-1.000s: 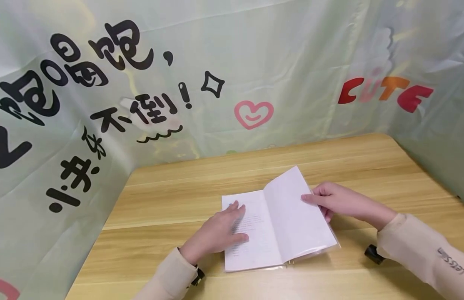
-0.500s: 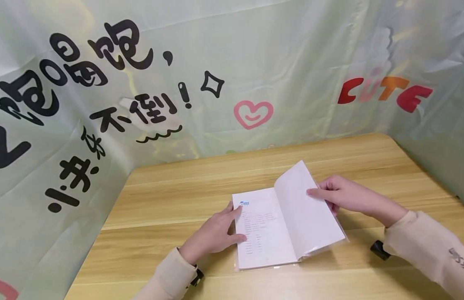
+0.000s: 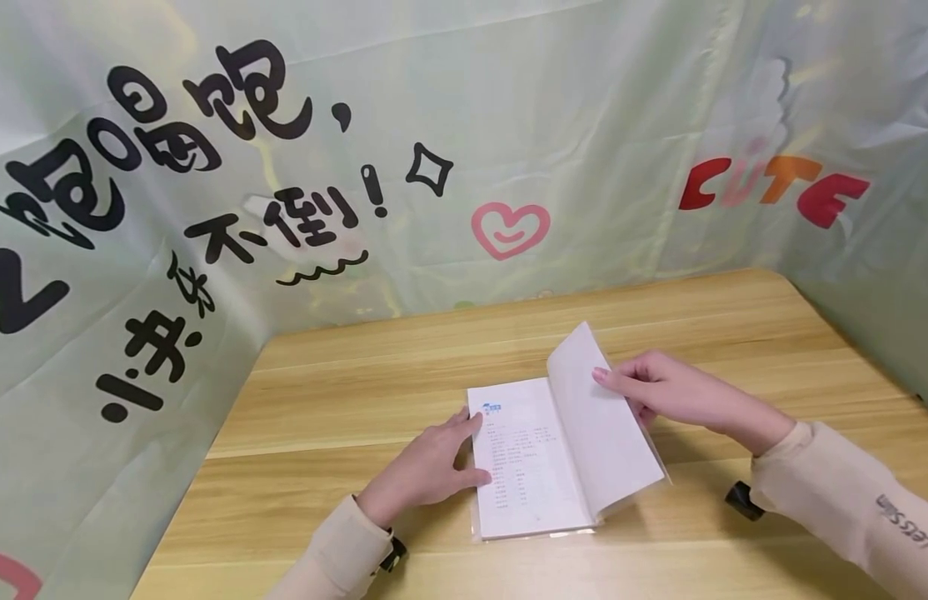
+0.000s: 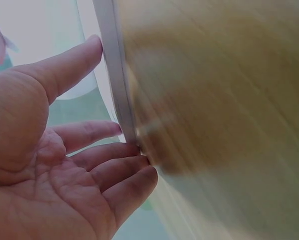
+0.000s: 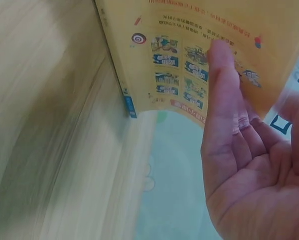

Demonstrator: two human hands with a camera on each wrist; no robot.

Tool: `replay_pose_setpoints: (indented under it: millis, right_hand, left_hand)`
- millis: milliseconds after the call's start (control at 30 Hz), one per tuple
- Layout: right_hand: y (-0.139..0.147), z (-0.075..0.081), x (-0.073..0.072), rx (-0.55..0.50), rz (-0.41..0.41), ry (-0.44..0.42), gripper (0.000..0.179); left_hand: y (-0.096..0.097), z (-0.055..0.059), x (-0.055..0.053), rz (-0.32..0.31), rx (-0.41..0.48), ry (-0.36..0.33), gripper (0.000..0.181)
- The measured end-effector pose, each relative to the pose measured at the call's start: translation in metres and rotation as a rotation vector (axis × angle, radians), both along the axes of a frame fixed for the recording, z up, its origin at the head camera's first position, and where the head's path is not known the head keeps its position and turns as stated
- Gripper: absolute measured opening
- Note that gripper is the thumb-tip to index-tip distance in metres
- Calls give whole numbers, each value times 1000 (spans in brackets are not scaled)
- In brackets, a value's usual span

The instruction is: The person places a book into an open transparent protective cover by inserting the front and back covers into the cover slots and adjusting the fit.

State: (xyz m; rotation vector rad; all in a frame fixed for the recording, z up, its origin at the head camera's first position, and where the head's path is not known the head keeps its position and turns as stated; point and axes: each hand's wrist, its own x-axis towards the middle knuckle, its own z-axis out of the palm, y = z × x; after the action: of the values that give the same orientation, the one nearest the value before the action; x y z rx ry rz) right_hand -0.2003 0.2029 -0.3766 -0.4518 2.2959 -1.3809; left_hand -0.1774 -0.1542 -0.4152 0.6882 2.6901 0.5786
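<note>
A book [image 3: 520, 467] lies open on the wooden table, its left page printed with small text and a blue heading. Its right leaf [image 3: 602, 425], white inside, stands tilted up from the spine. My right hand [image 3: 677, 396] pinches that leaf's outer edge, thumb on the white side. In the right wrist view, fingers press the yellow printed back cover [image 5: 184, 65] from behind. At the book's left edge is my left hand [image 3: 430, 462], thumb and forefinger at the page margin. The left wrist view shows its fingers [image 4: 124, 187] fairly straight against the book's side [image 4: 114, 65].
The wooden table [image 3: 344, 400] spreads around the book. A pale green curtain [image 3: 584, 150] with black lettering, a pink heart and the word CUTE stands behind it. Dark wrist-worn devices [image 3: 744, 500] hang below the sleeves.
The book has shifted right, and my left hand has come off the printed text to the left edge. My right hand went right, then back left, tilting the cover leaf higher.
</note>
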Motion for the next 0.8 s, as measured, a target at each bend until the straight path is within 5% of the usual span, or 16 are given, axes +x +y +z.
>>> replay_pose_setpoints:
  millis: [200,500,800]
  right_hand:
    - [-4,1,0,25,-11,36,53]
    - [-17,-5,0,-68,32,62,57]
    - [-31,-14,3,-77,133,172,45]
  left_hand:
    - [-1,-1,-1,-2,-4,-1,85]
    - [-2,1,0,1,2,-17,84]
    - [-3,-4,-4,-5,51,-11,62]
